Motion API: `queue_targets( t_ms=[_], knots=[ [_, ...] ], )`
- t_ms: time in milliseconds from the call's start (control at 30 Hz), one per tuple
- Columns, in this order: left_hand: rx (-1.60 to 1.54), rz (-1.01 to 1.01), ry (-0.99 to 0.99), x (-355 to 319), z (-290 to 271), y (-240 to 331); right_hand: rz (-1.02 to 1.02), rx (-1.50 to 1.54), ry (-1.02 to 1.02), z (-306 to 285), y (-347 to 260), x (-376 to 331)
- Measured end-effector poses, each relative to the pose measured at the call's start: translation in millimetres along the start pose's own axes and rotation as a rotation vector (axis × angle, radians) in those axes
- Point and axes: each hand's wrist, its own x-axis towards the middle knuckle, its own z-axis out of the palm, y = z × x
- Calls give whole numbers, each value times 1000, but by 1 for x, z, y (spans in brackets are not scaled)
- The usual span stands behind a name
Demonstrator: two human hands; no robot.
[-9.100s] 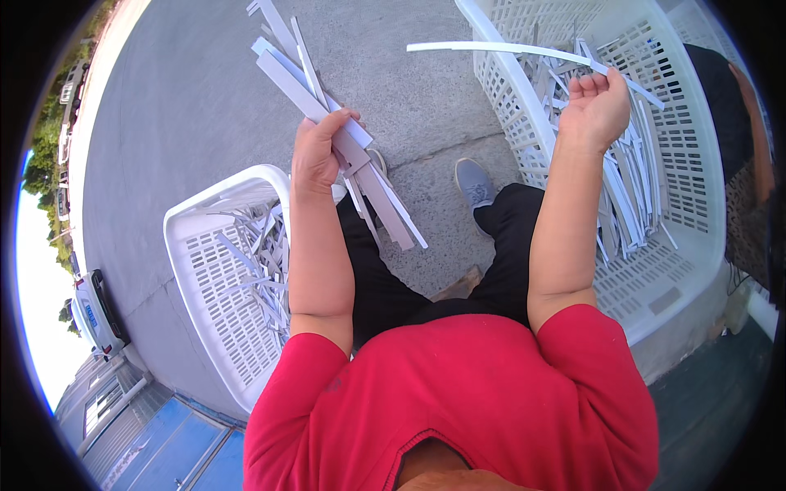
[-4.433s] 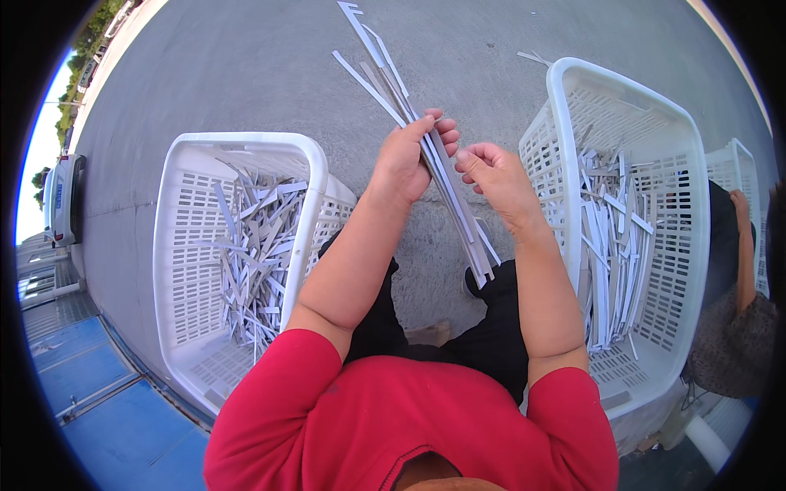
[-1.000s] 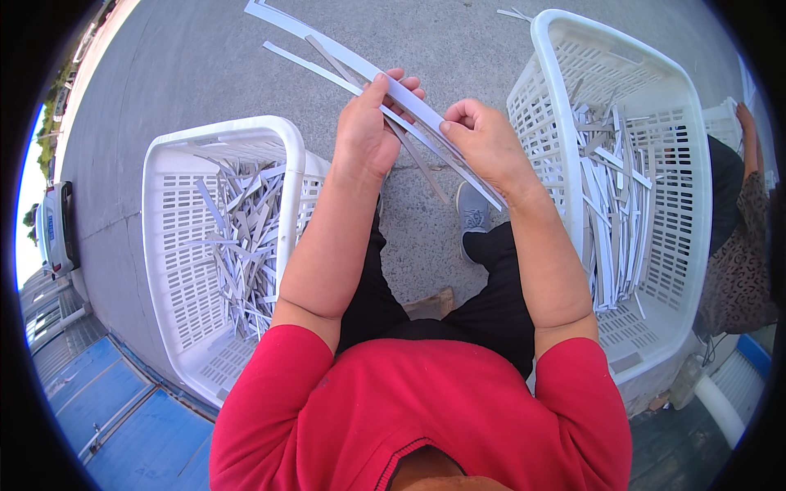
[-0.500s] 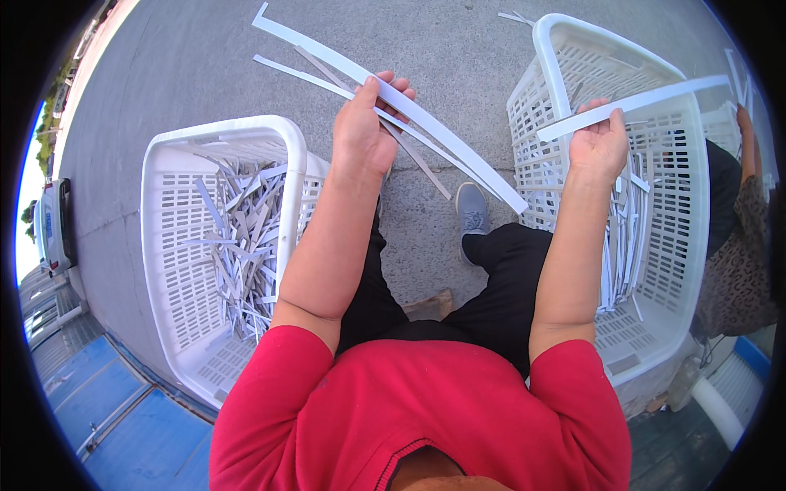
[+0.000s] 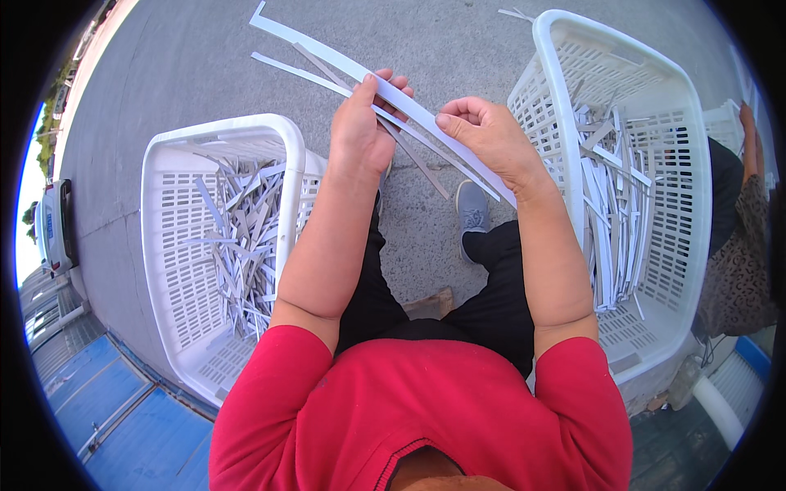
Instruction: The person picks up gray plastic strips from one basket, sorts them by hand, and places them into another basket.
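My left hand is closed around a few long flat strips held above the ground between two baskets. Among them are a wide white strip with a bent far end, a narrower white strip and a thin grey strip. Near the lower right half of the wide strip, my right hand has its fingers curled, thumb and forefinger meeting at that strip's edge. The strip passes under this hand and its end shows by the wrist.
A white plastic basket full of loose white and grey strips stands at left. Another white basket with longer strips stands at right. Between them are my grey shoe and concrete ground. Another person's arm shows at far right.
My right hand has let go of a separate white strip over the right basket and moved left to the strips in my left hand. My left hand has hardly moved.
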Motion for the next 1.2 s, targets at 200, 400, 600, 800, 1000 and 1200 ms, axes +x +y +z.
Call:
queue_targets(
  t_ms=[200, 400, 600, 800, 1000, 1200],
  knots=[
    [44, -15, 27, 0, 2, 0, -26, -11, 84, 0, 7, 5],
    [50, -8, 14, -2, 0, 3, -212, 448, 533, -29, 0, 6],
    [28, -5, 3, -2, -2, 4, -257, 1096, 987, -87, 11, -2],
    [49, -18, -9, -3, 1, 1, 47, 692, 343, -38, 9, 6],
    [13, -7, -18, 0, -2, 1, -28, -234, -83, 18, 10, 2],
    [-28, -23, -49, 1, -2, 1, -68, -187, 39, 19, 16, 8]
  ],
)
